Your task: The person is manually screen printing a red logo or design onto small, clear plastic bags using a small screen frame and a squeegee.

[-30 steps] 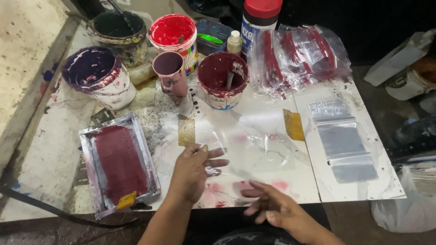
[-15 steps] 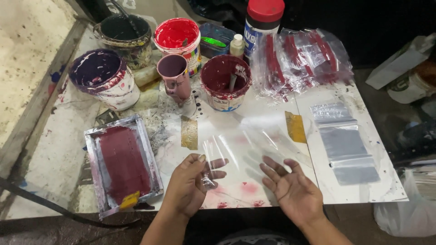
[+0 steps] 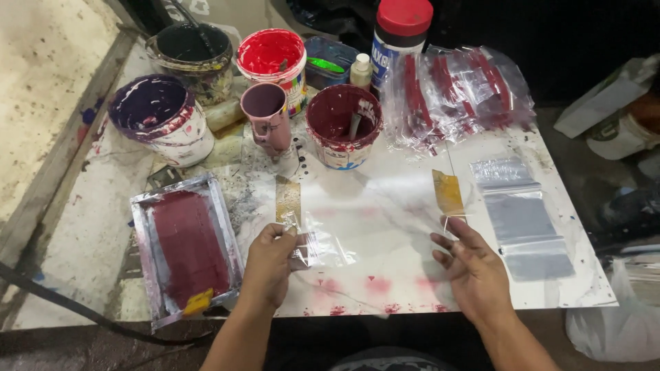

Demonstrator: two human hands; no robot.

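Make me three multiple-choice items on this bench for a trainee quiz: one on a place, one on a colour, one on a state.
1. Where is the framed screen?
A. left of the left hand
B. behind the pots
C. under the bag pile

2. What colour is the bottle's cap?
A. green
B. red
C. white

3. What is the right hand doing?
A. gripping a pot
B. pinching a bag
C. open, holding nothing

Answers:
1 A: the screen lies left of the left hand.
2 B: the bottle has a red cap.
3 C: the right hand has spread fingers; only the left pinches the clear bag.
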